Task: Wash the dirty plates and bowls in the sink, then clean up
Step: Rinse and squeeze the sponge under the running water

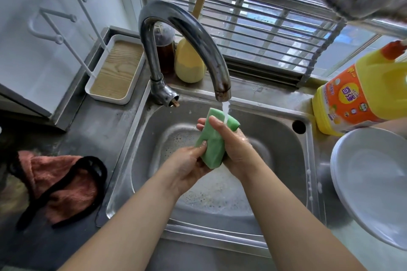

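two hands: both are held over the sink (284, 145), under the tap (185, 35), and a green cloth (212, 145) is gripped between them.
left hand (187, 165): the lower end of the cloth is pinched by thumb and curled fingers.
right hand (229, 141): the fingers are wrapped round the upper part of the cloth from the right.
water (226, 112): a thin stream is seen falling from the spout onto the top of the cloth.
sink basin: suds and specks are seen on the wet bottom; no dishes are seen inside.
plates (372, 185): white ones are stacked on the counter to the right of the sink.
soap bottle (361, 94): a yellow one is stood behind the plates.
towel (59, 185): a pink one with a black loop is laid on the counter to the left.
tray (116, 68): a white one is set left of the tap.
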`<move>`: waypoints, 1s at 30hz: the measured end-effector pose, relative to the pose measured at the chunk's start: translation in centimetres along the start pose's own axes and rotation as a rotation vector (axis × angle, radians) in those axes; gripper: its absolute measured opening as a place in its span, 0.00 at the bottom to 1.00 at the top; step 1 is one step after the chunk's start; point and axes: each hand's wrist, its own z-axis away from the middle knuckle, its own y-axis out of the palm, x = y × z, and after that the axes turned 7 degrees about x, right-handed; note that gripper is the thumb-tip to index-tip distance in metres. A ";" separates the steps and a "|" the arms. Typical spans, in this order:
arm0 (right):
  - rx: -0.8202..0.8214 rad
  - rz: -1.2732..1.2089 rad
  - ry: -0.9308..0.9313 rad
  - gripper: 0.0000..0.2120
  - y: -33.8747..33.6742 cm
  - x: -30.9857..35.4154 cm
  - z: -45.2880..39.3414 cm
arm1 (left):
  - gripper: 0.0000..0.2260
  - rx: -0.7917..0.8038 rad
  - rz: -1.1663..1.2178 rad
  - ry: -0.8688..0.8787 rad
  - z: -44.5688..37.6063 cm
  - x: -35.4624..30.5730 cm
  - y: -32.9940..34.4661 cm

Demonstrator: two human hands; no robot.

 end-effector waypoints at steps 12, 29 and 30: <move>-0.378 0.344 0.083 0.23 2.8 0.6 -2.2 | 0.06 0.024 0.020 -0.015 0.8 0.3 -0.3; 0.061 -0.507 0.046 0.35 -0.9 0.1 -0.9 | 0.10 0.048 -0.054 0.130 0.1 -0.9 0.9; 0.056 -0.497 0.031 0.31 -0.8 -0.1 -0.8 | 0.10 0.043 -0.099 0.120 0.0 -1.0 1.1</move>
